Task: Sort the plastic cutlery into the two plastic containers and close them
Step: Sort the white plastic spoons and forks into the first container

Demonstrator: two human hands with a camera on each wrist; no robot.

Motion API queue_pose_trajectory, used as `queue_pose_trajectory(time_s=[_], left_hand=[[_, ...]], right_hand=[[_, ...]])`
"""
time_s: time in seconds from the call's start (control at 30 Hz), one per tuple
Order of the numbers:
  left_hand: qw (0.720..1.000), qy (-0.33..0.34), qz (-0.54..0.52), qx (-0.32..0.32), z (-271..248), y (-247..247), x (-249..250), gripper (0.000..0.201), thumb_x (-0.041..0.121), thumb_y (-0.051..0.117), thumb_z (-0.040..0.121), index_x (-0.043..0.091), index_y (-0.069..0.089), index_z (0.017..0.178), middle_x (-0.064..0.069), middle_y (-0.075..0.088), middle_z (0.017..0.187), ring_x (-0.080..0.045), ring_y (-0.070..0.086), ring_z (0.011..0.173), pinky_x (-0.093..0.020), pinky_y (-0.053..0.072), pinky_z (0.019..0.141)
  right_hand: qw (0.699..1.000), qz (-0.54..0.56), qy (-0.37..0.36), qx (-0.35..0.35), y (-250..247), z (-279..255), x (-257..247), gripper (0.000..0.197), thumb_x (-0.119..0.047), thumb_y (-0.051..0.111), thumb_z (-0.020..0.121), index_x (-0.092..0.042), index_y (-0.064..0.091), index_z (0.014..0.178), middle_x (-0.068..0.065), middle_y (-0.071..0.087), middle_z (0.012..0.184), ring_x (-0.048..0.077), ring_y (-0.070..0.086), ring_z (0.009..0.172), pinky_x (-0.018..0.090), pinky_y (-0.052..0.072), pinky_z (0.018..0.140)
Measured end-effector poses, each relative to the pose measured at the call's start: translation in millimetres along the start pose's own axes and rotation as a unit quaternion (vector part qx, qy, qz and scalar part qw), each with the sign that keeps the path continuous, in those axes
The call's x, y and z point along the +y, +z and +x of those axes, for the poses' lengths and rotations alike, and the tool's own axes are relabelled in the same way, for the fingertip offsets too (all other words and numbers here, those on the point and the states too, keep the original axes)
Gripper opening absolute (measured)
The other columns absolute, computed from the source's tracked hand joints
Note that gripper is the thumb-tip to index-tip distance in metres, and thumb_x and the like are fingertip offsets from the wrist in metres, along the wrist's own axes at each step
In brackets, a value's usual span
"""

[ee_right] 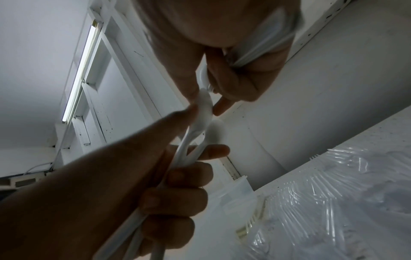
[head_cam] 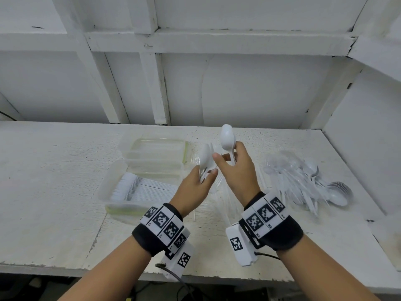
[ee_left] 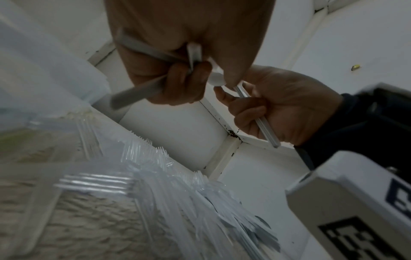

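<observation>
My left hand (head_cam: 206, 172) grips a small bunch of white plastic spoons (head_cam: 206, 158) by their handles, bowls up, above the table's middle; its fingers (ee_left: 184, 79) curl round the handles. Just to the right, my right hand (head_cam: 227, 153) pinches one white spoon (head_cam: 227, 137) upright, its handle (ee_left: 258, 121) running through the fist. The two hands almost touch. The near clear container (head_cam: 104, 187) holds a neat row of white cutlery. Behind it stands a second clear container (head_cam: 156, 148), apparently empty. Seen from the right wrist, the left hand's spoons (ee_right: 201, 123) meet the right hand's fingers (ee_right: 233, 82).
A loose pile of white spoons (head_cam: 314, 185) lies on the table (head_cam: 43, 170) at the right. Clear plastic forks (ee_left: 160, 168) are spread on the surface under and between the hands. A white panelled wall (head_cam: 217, 83) closes off the back and right side.
</observation>
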State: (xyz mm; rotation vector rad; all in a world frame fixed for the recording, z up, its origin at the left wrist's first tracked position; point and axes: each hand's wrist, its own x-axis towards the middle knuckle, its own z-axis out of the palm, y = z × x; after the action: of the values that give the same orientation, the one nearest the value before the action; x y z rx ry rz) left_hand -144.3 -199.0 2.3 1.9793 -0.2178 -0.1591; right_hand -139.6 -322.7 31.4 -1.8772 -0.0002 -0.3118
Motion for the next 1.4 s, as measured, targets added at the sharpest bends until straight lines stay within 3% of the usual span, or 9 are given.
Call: queue_pose_trajectory(time_s=[0.1,0.2,0.3,0.37,0.43,0.6,0.73,1.17,1.4], left_hand=[[0.997,-0.041,-0.060,0.020,-1,1,2,0.048,0.056,0.017,0.095,0.023,0.051,0.097,0.008,0.041,0.066,-0.005,0.037,0.056,-0.022,0.033,0.056],[0.996,-0.041,-0.069,0.049,-1,4,2,0.056,0.054,0.005,0.095,0.025,0.052,0.098,0.007,0.031,0.059,-0.010,0.030,0.051,-0.024,0.029,0.052],[0.996,-0.046,-0.045,0.056,0,6,-2,0.069,0.057,0.000,0.094,0.029,0.051,0.131,0.005,0.048,0.063,-0.034,0.053,0.079,-0.049,0.045,0.081],[0.997,-0.043,-0.043,0.055,0,6,-3,0.067,0.056,0.001,0.095,0.029,0.043,0.139,-0.013,0.063,0.106,-0.040,0.046,0.117,-0.053,0.034,0.102],[0.998,-0.031,-0.020,0.049,0,7,-1,0.062,0.053,0.005,0.096,0.026,0.043,0.138,-0.010,0.054,0.129,-0.033,0.047,0.119,-0.043,0.037,0.101],[0.999,-0.016,-0.007,0.049,-3,4,8,0.037,0.043,0.023,0.100,0.013,0.045,0.097,0.003,0.047,0.079,-0.015,0.048,0.072,-0.031,0.039,0.069],[0.996,-0.048,-0.081,-0.006,-2,0,10,0.035,0.038,0.026,0.101,0.017,0.040,0.077,0.003,0.040,0.070,-0.010,0.039,0.060,-0.021,0.037,0.059],[0.961,-0.124,-0.236,-0.069,-10,-8,8,0.025,0.021,0.035,0.102,0.007,0.053,0.093,-0.008,0.065,0.079,-0.020,0.066,0.072,-0.037,0.056,0.075],[0.946,-0.129,-0.271,-0.121,-14,-8,7,0.030,0.021,0.032,0.102,0.005,0.057,0.106,-0.004,0.057,0.065,-0.014,0.049,0.051,-0.024,0.045,0.051]], right_hand=[[1.000,0.003,-0.004,-0.004,2,-2,-1,0.026,-0.030,0.062,0.087,-0.023,0.044,0.104,-0.016,0.052,0.080,-0.002,0.054,0.078,0.010,0.042,0.067],[1.000,-0.011,-0.006,-0.006,4,-3,-3,0.028,-0.032,0.062,0.086,-0.021,0.045,0.106,-0.016,0.053,0.079,-0.002,0.054,0.075,0.013,0.042,0.066],[0.999,-0.035,-0.017,-0.011,7,-5,-5,0.033,-0.035,0.061,0.087,-0.020,0.045,0.111,-0.016,0.054,0.080,-0.001,0.054,0.077,0.012,0.041,0.064],[0.999,-0.043,-0.020,-0.010,8,-6,-6,0.034,-0.037,0.061,0.087,-0.019,0.046,0.112,-0.014,0.055,0.082,0.001,0.055,0.077,0.011,0.040,0.063],[0.998,-0.052,-0.022,-0.008,9,-6,-6,0.034,-0.039,0.061,0.086,-0.020,0.046,0.109,-0.013,0.056,0.082,0.002,0.055,0.076,0.012,0.041,0.062],[0.996,-0.081,-0.030,0.011,7,-7,-2,0.015,-0.026,0.055,0.091,-0.019,0.045,0.099,-0.014,0.050,0.076,0.006,0.052,0.067,0.013,0.040,0.056],[0.997,-0.069,-0.028,0.011,3,-4,1,0.010,-0.018,0.051,0.093,-0.014,0.045,0.087,-0.009,0.040,0.065,0.005,0.035,0.052,0.013,0.034,0.046],[0.998,-0.003,0.002,-0.056,-13,2,0,0.007,-0.016,0.051,0.094,-0.011,0.053,0.099,-0.005,0.048,0.073,0.006,0.044,0.063,0.021,0.036,0.058],[0.999,0.025,0.007,-0.046,-12,4,9,0.021,-0.013,0.053,0.092,-0.025,0.045,0.108,-0.009,0.055,0.097,-0.001,0.051,0.090,0.009,0.040,0.077]])
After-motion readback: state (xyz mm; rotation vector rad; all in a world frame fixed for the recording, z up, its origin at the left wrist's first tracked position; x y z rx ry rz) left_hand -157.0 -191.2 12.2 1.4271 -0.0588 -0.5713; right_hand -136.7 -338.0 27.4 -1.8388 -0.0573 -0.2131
